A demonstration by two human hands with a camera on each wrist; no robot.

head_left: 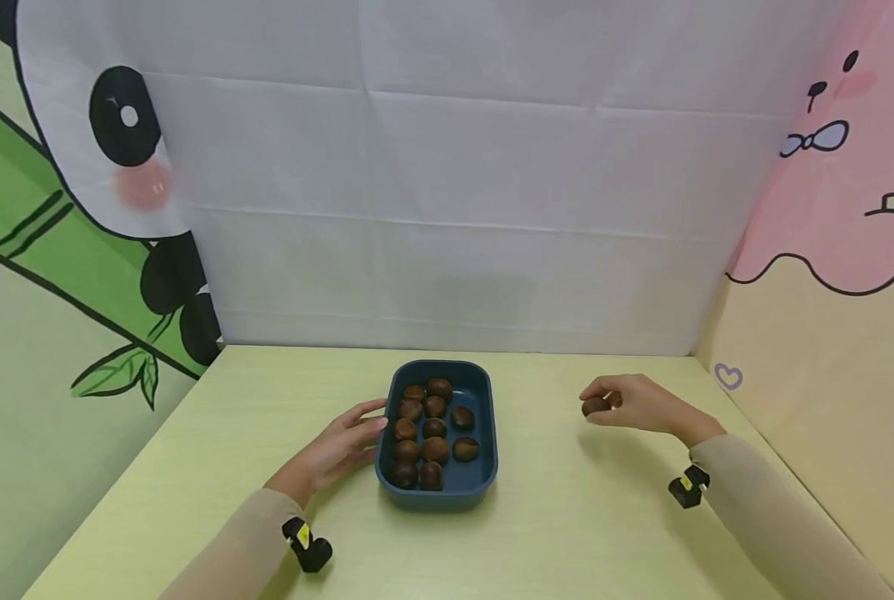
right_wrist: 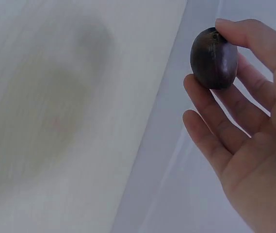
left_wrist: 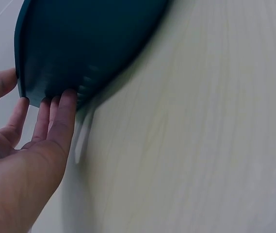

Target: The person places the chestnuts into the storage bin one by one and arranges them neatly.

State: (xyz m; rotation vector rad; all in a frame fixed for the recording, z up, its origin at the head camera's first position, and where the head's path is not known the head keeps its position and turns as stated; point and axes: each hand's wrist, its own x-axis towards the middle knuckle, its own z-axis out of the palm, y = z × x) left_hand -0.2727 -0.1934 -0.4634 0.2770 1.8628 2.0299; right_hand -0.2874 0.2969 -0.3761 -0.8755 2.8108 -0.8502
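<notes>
A chestnut (head_left: 595,406), dark brown and glossy, is pinched between the thumb and fingers of my right hand (head_left: 645,404), to the right of the tray and above the table. The right wrist view shows this chestnut (right_wrist: 214,58) up close, its ridged end by the thumb. Several more chestnuts (head_left: 435,427) lie in a dark blue rectangular tray (head_left: 437,502), mostly on its left and middle. My left hand (head_left: 334,447) rests its extended fingertips against the tray's left side. In the left wrist view the fingers (left_wrist: 62,121) touch the tray's outer wall (left_wrist: 79,53).
The tray stands on a pale yellow wood-grain table (head_left: 536,533). Behind the table hangs a creased white sheet (head_left: 447,208). Painted walls with cartoon figures border the left and right sides, the right wall (head_left: 851,383) close to my right forearm.
</notes>
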